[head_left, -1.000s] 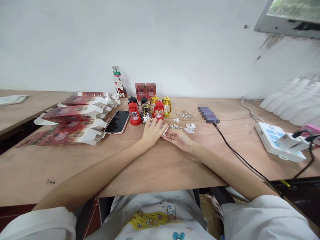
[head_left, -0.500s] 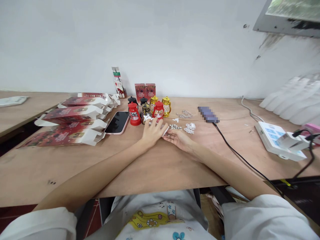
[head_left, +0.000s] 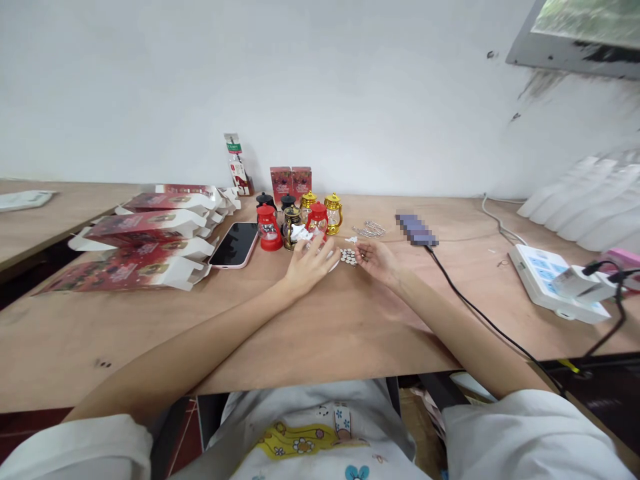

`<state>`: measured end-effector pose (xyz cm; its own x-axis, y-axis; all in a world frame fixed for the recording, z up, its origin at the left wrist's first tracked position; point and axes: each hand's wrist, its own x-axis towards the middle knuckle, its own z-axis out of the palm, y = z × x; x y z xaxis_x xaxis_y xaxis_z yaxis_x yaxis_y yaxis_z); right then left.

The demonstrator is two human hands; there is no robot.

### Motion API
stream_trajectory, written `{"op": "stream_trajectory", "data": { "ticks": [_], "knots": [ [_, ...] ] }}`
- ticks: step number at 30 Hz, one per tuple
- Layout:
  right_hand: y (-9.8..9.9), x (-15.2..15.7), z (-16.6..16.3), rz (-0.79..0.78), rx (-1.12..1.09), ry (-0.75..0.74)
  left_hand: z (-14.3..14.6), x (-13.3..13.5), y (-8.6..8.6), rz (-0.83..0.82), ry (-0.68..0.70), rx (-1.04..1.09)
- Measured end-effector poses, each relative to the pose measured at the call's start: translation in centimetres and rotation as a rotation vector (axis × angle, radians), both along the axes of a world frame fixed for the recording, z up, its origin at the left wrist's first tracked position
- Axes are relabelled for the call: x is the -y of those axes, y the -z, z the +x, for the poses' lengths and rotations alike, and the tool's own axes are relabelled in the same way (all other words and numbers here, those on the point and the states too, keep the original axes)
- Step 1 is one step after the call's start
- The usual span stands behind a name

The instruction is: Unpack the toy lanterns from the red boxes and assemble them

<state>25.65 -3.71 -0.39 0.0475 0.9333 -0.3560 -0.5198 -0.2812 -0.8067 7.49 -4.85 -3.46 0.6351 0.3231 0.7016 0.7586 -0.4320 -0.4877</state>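
My left hand [head_left: 311, 268] is closed round a white plastic piece [head_left: 335, 262], its fingers covering most of it. Just beyond the fingertips stand a red lantern [head_left: 317, 219] and a black-and-gold lantern [head_left: 292, 223], with some white bits [head_left: 301, 233] in front of them. To the right, my right hand [head_left: 379, 263] has its fingers curled together beside several button cells [head_left: 347, 257]. Something small and dark may be between those fingertips, too small to name. Small white pieces [head_left: 351, 239] and a heap of metal wire parts [head_left: 370, 229] lie behind that hand.
More lanterns, including a gold one [head_left: 333, 213] and a red one [head_left: 269, 228], stand grouped near a phone [head_left: 235, 245]. Open red cartons [head_left: 145, 233] lie leftward; two small red boxes [head_left: 291, 182] stand behind. A cable runs from a purple device [head_left: 416, 229]; a power strip [head_left: 555, 283] sits right.
My right hand has moved away from my left hand, rightward to the button cells, and now covers the small white pieces there. My left hand has stayed nearly in place with the white piece.
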Motion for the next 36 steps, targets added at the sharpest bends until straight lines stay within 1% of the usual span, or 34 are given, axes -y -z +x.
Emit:
{"op": "stream_trajectory", "data": {
  "ticks": [2, 6, 10, 14, 17, 21, 24, 26, 29, 32, 34, 36],
  "knots": [
    [0.3, -0.4, 0.3, 0.04, 0.013, 0.065, 0.0, -0.1, 0.0, 0.04, 0.063, -0.049],
    [0.9, -0.7, 0.5, 0.138, 0.038, 0.101, -0.1, 0.0, -0.4, 0.066, 0.166, -0.199],
    [1.6, -0.8, 0.1, 0.206, 0.084, 0.12, 0.1, 0.2, -0.7, 0.05, 0.197, -0.32],
    [2.3, -1.0, -0.4, 0.307, 0.162, 0.118, 0.3, 0.2, -0.6, -0.065, 0.153, -0.345],
    [2.8, -1.2, -0.6, 0.358, 0.195, 0.104, 0.4, 0.3, -0.6, -0.113, 0.14, -0.38],
    [3.2, -1.3, -0.6, 0.417, 0.217, 0.084, 0.6, 0.4, -0.7, -0.113, 0.192, -0.399],
    [3.3, -1.0, -0.4, 0.466, 0.356, 0.116, 0.8, 0.5, -0.7, -0.102, 0.25, -0.375],
    [3.3, -0.6, -0.4, 0.532, 0.475, 0.14, 0.9, 0.7, -0.7, -0.101, 0.27, -0.366],
    [3.3, 0.1, -0.7, 0.669, 0.639, 0.122, 1.0, 1.1, -0.8, -0.111, 0.222, -0.385],
    [3.3, 0.7, -1.1, 0.799, 0.788, 0.059, 0.8, 1.1, -0.6, -0.17, 0.081, -0.358],
    [3.3, 1.1, -1.3, 0.875, 0.897, 0.012, 0.4, 0.7, -0.3, -0.239, -0.012, -0.265],
    [3.3, 1.5, -1.4, 0.941, 1.022, -0.053, -0.3, 0.0, 0.2, -0.32, -0.033, -0.127]
  ]
}}
